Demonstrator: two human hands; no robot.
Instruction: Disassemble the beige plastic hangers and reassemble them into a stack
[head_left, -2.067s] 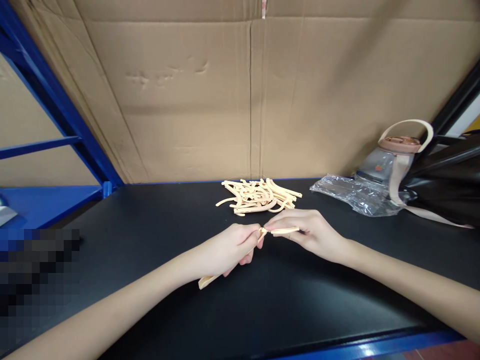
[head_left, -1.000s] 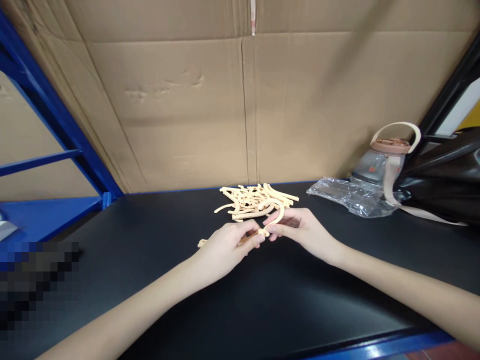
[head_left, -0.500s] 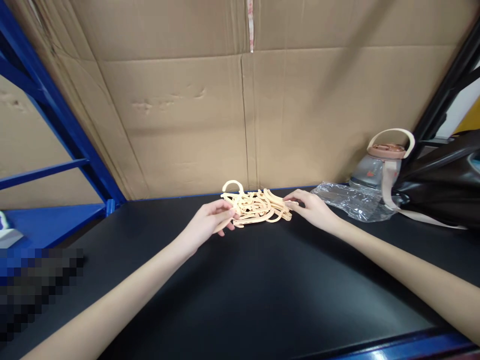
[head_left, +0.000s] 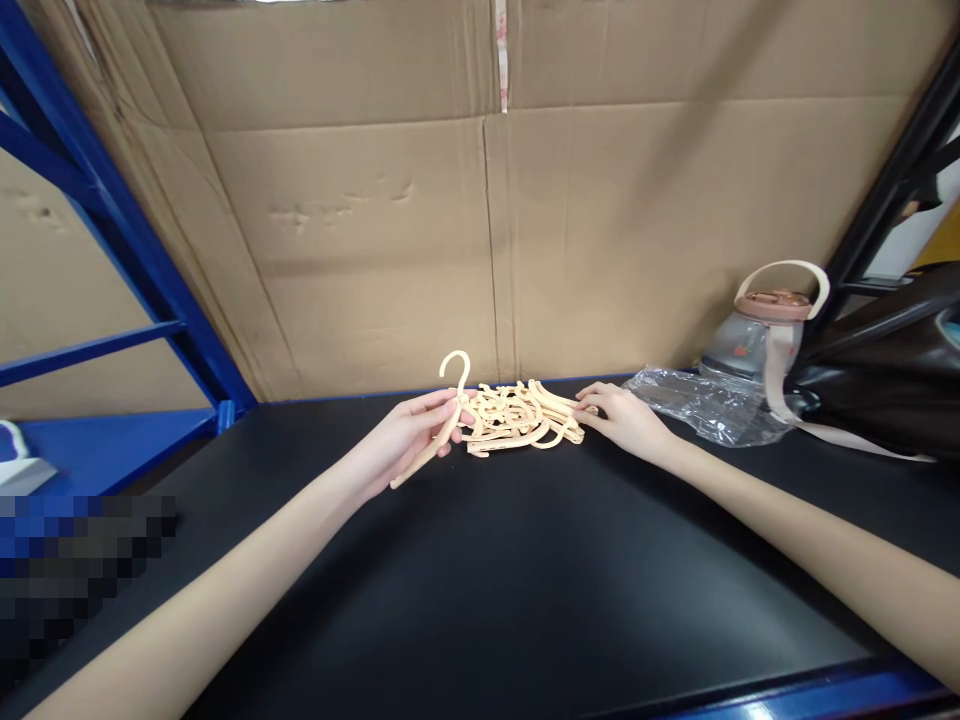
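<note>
A pale cream hanger [head_left: 431, 449], its hook pointing up, is gripped between the fingers and thumb of my left hand [head_left: 409, 435]. It is tilted, one arm slanting down toward the left front. Just right of it, a tangled pile of similar hangers [head_left: 517, 415] lies on the black table [head_left: 525, 580] near the back edge. My right hand [head_left: 619, 418] is at the pile's right end, fingers and thumb closed around the ends of hangers there.
Right of the pile lies a crumpled clear plastic bag [head_left: 694, 400]. Behind it stands a bottle [head_left: 750, 335] with a handle and strap, beside a black bag [head_left: 885, 360]. Cardboard [head_left: 360, 240] rises behind the table; a blue metal frame [head_left: 150, 250] stands at left.
My left hand has moved slightly left with one hanger, which now stands apart from the pile and shows more of its arm. My right hand has barely moved.
</note>
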